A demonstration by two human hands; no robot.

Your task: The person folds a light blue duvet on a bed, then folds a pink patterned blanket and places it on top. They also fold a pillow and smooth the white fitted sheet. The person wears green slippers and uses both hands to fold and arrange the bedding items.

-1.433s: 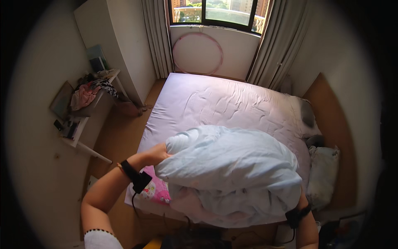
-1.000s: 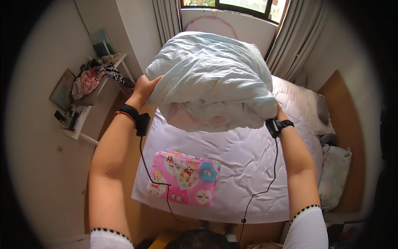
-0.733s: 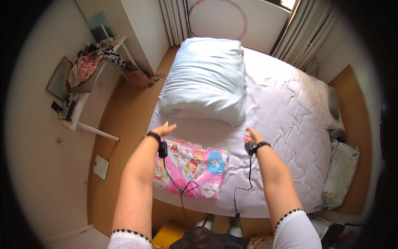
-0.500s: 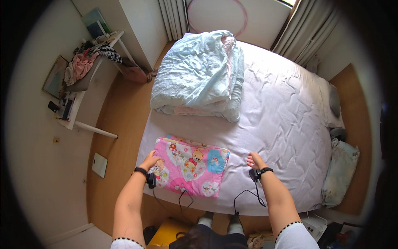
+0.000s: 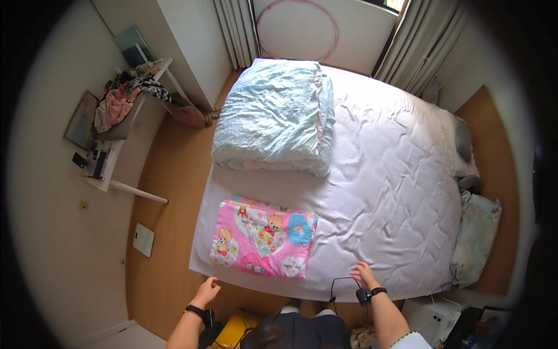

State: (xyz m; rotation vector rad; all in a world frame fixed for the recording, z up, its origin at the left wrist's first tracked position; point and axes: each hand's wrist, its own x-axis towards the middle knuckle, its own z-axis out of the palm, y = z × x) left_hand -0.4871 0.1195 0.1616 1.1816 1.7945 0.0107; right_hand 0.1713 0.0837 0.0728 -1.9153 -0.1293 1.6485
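A folded pink quilt [image 5: 264, 239] printed with bears and hearts lies flat at the near left part of the bed. Off its lower left corner, past the bed's near edge, is my left hand [image 5: 206, 289], loosely curled and holding nothing visible. My right hand [image 5: 363, 273] hovers over the near edge of the bed, right of the quilt, fingers loosely bent and apart with nothing in them. Farther back rests a thick folded pale-blue comforter [image 5: 270, 116], apart from the pink quilt. Both wrists carry dark bands with small black devices.
The bed has a wrinkled pale sheet [image 5: 383, 203]. Pillows [image 5: 478, 238] line its right side. At left stands a white desk [image 5: 119, 154] piled with clothes, and a flat white panel [image 5: 143, 240] lies on the wooden floor. A yellow object [image 5: 237, 328] sits by my feet.
Both hands have drawn back toward me; the left has left the quilt's side. The blue comforter's puffed top now lies flatter and smoother. The pink quilt keeps its place on the bed.
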